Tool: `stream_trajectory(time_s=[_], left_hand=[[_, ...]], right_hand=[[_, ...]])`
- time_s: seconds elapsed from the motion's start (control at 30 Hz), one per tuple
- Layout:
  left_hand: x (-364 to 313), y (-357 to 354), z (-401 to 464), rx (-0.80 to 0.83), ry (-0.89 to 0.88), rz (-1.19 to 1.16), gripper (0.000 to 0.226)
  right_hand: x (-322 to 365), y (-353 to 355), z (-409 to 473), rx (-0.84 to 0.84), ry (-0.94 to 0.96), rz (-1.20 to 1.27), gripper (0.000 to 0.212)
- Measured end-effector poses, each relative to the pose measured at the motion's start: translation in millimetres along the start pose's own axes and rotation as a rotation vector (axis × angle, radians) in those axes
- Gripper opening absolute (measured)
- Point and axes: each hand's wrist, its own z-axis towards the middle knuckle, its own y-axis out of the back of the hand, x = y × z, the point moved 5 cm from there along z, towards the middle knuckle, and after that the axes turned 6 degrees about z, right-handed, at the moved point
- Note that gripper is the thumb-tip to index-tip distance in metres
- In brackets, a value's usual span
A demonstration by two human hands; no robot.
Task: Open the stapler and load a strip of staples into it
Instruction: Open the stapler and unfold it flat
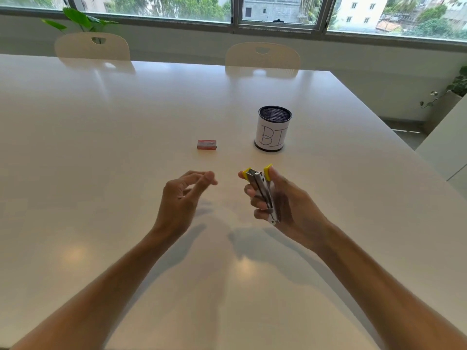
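Note:
My right hand [285, 200] holds a small metal stapler [261, 190] with yellow ends, lifted above the white table [126, 122]. The stapler is swung open, so its metal channel faces up between the two yellow tips. My left hand [182, 195] hovers to the left of it, thumb and fingers pinched lightly together; whether anything is between them I cannot tell. A small red staple box [206, 144] lies on the table beyond my left hand, apart from both hands.
A black mesh pen cup [274, 128] wrapped in white paper with handwritten letters stands behind my right hand. Two pale chairs [262, 58] sit at the table's far edge, under the windows. The table's right edge runs diagonally past the cup.

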Motion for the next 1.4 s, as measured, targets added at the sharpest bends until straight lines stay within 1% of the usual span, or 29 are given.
stream_trajectory(time_s=[0.07,0.17,0.3,0.43,0.57,0.77,0.87,0.97,1.1,1.2,1.3,1.33,1.4], left_hand=[[5.1,1.7,2.5,-0.018,0.003,0.075,0.029],[9.4,-4.6,3.5,0.032,0.022,0.111,0.027],[10.7,-10.0,1.4,0.068,0.022,0.132,0.029],[8.3,-10.8,1.0,0.066,0.025,0.133,0.025],[7.3,-11.3,0.3,0.066,0.03,0.121,0.025],[2.8,-11.9,-2.0,0.084,0.031,0.126,0.019],[-0.1,-12.6,-3.3,0.1,0.042,0.12,0.018],[-4.2,-15.0,-5.3,0.134,0.012,0.135,0.017],[-8.9,-19.2,-9.4,0.182,-0.03,0.145,0.02],[-10.3,-20.2,-11.5,0.224,-0.052,0.112,0.022],[-14.7,-23.6,-15.4,0.299,-0.07,0.04,0.027],[-16.2,-25.0,-17.1,0.316,-0.071,0.024,0.029],[-19.0,-27.8,-19.8,0.323,-0.084,0.019,0.041]], right_hand=[[2.0,1.3,-1.7,0.012,-0.001,0.042,0.044],[4.6,4.0,-3.3,0.014,0.011,0.075,0.038],[5.7,4.4,-4.4,0.048,-0.023,0.085,0.042],[5.9,5.8,-4.7,0.005,-0.012,0.091,0.038],[3.5,4.2,-4.2,-0.022,-0.01,0.082,0.039],[3.7,4.5,-3.5,-0.099,0.053,-0.058,0.036],[4.0,4.4,-3.5,-0.126,0.091,-0.157,0.03],[2.9,3.5,-4.3,-0.154,0.124,-0.258,0.03],[-0.8,0.0,-4.4,-0.166,0.172,-0.303,0.04],[-3.5,-0.2,-3.6,-0.215,0.23,-0.379,0.037],[-5.2,0.8,-3.7,-0.287,0.282,-0.507,0.039],[-5.8,1.0,-4.0,-0.31,0.297,-0.548,0.041],[-7.0,0.9,-5.1,-0.339,0.33,-0.608,0.042]])
